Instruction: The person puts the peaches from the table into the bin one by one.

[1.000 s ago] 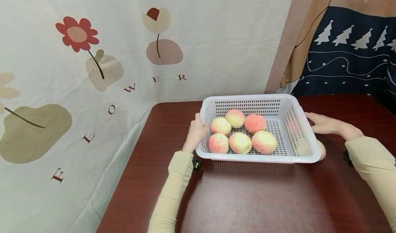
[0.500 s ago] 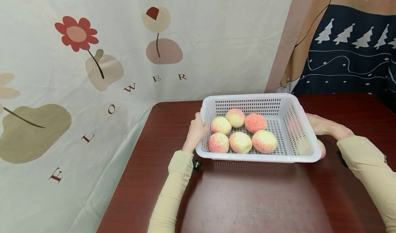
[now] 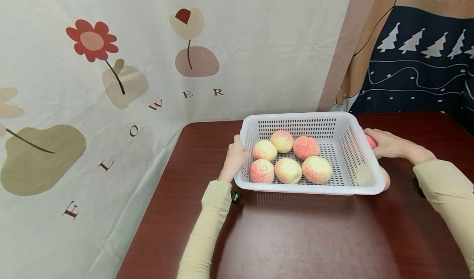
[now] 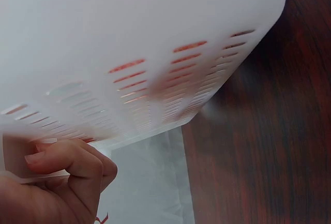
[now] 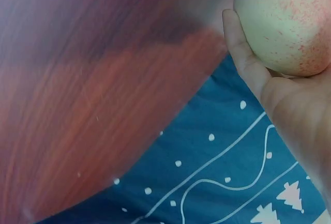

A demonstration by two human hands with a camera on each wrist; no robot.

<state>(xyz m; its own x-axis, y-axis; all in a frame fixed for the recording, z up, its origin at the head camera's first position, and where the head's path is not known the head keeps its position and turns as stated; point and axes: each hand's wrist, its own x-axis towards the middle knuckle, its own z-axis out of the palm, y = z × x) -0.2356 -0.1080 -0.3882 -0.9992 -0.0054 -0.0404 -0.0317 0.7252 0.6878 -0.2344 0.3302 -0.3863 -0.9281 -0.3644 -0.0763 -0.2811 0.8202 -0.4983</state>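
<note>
A white perforated plastic basket (image 3: 348,190) stands on the table with several yellow-and-pink peaches (image 3: 317,170) inside, mostly toward its left. My left hand (image 3: 234,157) grips the basket's left rim; in the left wrist view its curled fingers (image 4: 77,164) hold the edge beside the slotted wall. Just outside the right wall, my right hand (image 3: 394,146) holds another peach (image 5: 287,30), its fingers around the fruit. In the head view only a red patch of that peach shows between the basket and the hand. One more peach (image 3: 385,179) lies by the front right corner, partly hidden by the basket.
The dark red-brown wooden table (image 3: 296,233) extends toward the front. Behind it hangs a pale curtain (image 3: 266,56) printed with flowers and letters. A dark blue cloth (image 3: 411,77) with white trees hangs at the back right.
My right hand dipped in behind the basket's right wall, then came up and back to the right with a peach now showing in it. The left hand and basket have stayed put.
</note>
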